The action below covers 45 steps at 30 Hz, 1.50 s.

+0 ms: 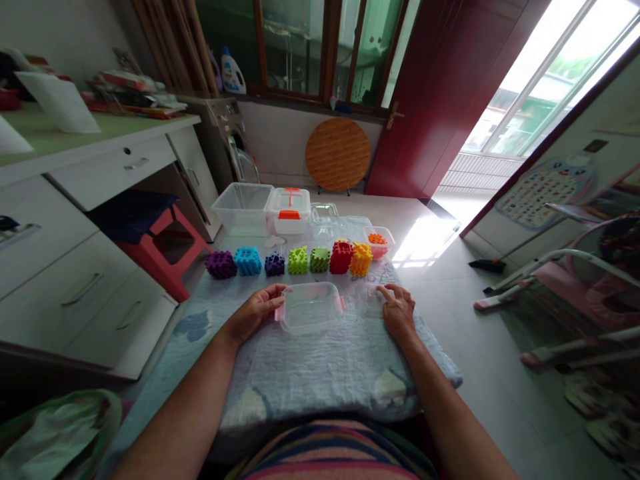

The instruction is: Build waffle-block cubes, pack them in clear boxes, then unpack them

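Note:
My left hand grips a clear plastic lid by its left edge, beside one of its pink side clips. The lid lies nearly flat above the blue patterned cloth. To its right, my right hand has curled fingers, with the tips at a faint see-through plastic piece whose shape I cannot make out. Beyond the lid stands a row of interlocking block clusters: purple, light blue, dark violet, lime, olive green, red and yellow.
At the table's far side are an open clear bin, a white lidded box with orange latches, and a clear container. A small tub holds orange pieces. A pink stool stands left, a chair right.

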Available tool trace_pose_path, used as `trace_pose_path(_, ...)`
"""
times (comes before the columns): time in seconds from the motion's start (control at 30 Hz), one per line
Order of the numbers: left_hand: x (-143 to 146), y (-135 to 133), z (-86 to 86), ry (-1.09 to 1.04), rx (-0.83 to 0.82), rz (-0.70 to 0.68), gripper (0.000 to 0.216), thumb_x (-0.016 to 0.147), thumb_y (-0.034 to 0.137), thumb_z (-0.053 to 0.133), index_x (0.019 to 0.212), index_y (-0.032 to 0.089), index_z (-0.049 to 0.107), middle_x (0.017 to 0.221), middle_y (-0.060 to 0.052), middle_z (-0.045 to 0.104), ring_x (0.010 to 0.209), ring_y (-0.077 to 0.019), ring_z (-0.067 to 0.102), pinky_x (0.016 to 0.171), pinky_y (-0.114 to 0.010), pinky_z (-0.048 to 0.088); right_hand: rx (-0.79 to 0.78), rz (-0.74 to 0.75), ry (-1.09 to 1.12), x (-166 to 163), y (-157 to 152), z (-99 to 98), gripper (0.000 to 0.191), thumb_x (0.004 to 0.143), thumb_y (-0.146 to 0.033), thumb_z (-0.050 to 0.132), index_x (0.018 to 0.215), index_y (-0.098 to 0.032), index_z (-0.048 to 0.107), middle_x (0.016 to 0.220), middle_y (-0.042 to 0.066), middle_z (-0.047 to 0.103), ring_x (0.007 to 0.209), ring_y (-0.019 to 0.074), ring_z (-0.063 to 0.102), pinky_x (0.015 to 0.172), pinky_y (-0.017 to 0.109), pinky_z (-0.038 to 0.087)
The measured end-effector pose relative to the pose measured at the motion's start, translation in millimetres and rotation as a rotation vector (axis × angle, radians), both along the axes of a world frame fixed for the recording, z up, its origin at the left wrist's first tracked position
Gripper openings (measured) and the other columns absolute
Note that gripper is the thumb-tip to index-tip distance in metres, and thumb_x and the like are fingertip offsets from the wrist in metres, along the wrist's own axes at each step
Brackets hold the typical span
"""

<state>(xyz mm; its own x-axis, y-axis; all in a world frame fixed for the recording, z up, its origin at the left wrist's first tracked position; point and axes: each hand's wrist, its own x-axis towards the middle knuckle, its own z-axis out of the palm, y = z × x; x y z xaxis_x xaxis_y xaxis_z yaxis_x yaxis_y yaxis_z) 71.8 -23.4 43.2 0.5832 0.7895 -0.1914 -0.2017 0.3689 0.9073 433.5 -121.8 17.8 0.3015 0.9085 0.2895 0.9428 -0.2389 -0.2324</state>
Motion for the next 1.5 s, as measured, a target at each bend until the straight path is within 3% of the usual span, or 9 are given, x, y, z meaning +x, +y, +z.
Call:
trace_pose_path(0.17, -0.6, -0.2, 0.0, 0.012, 0.003, 0.000, 0.044, 0.074, 0.033, 0.078, 0.113, 0.018, 0.066, 0.098, -0.006, 0.073, 0.087, -0.0202, 0.069, 0.080, -0.029, 0.050, -0.043, -0.015, 0.003, -1.3, 1.9, 5.8, 0.050, 0.081, -0.004, 0.044, 0.118, -0.030, 0.066, 0.128, 0.005, 0.058, 0.119, 0.0250, 0.045, 0.101, 0.041, 0.031)
trace_pose_path(0.3, -1.0, -0.3, -0.1, 0.007, 0.002, 0.003, 0.043, 0.074, 0.033, 0.078, 0.113, 0.018, 0.066, 0.098, -0.006, 0.073, 0.087, -0.0202, 0.069, 0.080, -0.029, 0.050, -0.200, 0.047, -0.027, 6.4, 12.3, 23.6, 0.041, 0.080, -0.010, 0.050, 0.114, -0.025, 0.065, 0.122, 0.007, 0.060, 0.111, 0.0254, 0.049, 0.091, 0.036, 0.035)
trace_pose_path(0.43, -1.8, 0.7, -2.3, -0.006, 0.000, 0.007, 0.042, 0.075, 0.032, 0.077, 0.113, 0.018, 0.066, 0.101, -0.006, 0.073, 0.088, -0.0199, 0.069, 0.081, -0.029, 0.050, -0.324, 0.143, -0.052, 18.0, 34.8, 40.2, 0.023, 0.081, -0.021, 0.057, 0.100, -0.021, 0.068, 0.106, 0.008, 0.063, 0.098, 0.0239, 0.053, 0.082, 0.032, 0.037)
trace_pose_path(0.53, -2.8, 1.3, -3.7, -0.008, -0.002, 0.008, 0.041, 0.076, 0.031, 0.076, 0.114, 0.019, 0.066, 0.102, -0.007, 0.073, 0.090, -0.0201, 0.069, 0.082, -0.029, 0.050, -0.343, 0.207, -0.055, 22.8, 50.5, 44.9, 0.013, 0.081, -0.019, 0.056, 0.086, -0.019, 0.068, 0.093, 0.008, 0.063, 0.089, 0.0205, 0.056, 0.079, 0.030, 0.038)
trace_pose_path(0.7, -3.0, 0.8, -3.1, -0.005, -0.013, 0.023, 0.041, 0.074, 0.030, 0.078, 0.112, 0.019, 0.067, 0.101, -0.006, 0.073, 0.088, -0.0192, 0.068, 0.080, -0.027, 0.050, -0.284, 0.325, -0.058, 26.4, 55.1, 44.2, 0.009, 0.074, -0.014, 0.059, 0.078, -0.019, 0.065, 0.087, 0.006, 0.063, 0.084, 0.0197, 0.055, 0.077, 0.028, 0.040)
trace_pose_path(0.93, -1.8, 0.5, -2.0, -0.003, -0.027, 0.008, 0.040, 0.075, 0.031, 0.077, 0.111, 0.018, 0.066, 0.101, -0.007, 0.072, 0.089, -0.0186, 0.067, 0.081, -0.028, 0.050, -0.094, 0.407, 0.039, 26.7, 31.3, 37.9, 0.027, 0.075, -0.007, 0.051, 0.095, -0.020, 0.062, 0.091, 0.005, 0.065, 0.088, 0.0205, 0.057, 0.084, 0.032, 0.041)
trace_pose_path(1.1, -3.2, 0.9, -2.9, -0.004, -0.030, 0.011, 0.039, 0.075, 0.030, 0.078, 0.110, 0.019, 0.066, 0.101, -0.006, 0.072, 0.088, -0.0177, 0.067, 0.080, -0.027, 0.049, -0.132, 0.449, 0.026, 22.6, 19.3, 41.8, 0.023, 0.079, -0.006, 0.049, 0.089, -0.021, 0.063, 0.094, 0.005, 0.065, 0.091, 0.0198, 0.057, 0.085, 0.032, 0.041)
trace_pose_path(1.5, -3.8, 0.7, -1.3, -0.026, -0.041, 0.019, 0.038, 0.075, 0.029, 0.077, 0.110, 0.019, 0.067, 0.100, -0.007, 0.072, 0.085, -0.0180, 0.068, 0.078, -0.027, 0.051, -0.148, 0.465, 0.096, 20.0, 20.1, 49.1, 0.023, 0.081, -0.014, 0.054, 0.102, -0.020, 0.063, 0.106, 0.008, 0.063, 0.101, 0.0225, 0.058, 0.092, 0.036, 0.043)
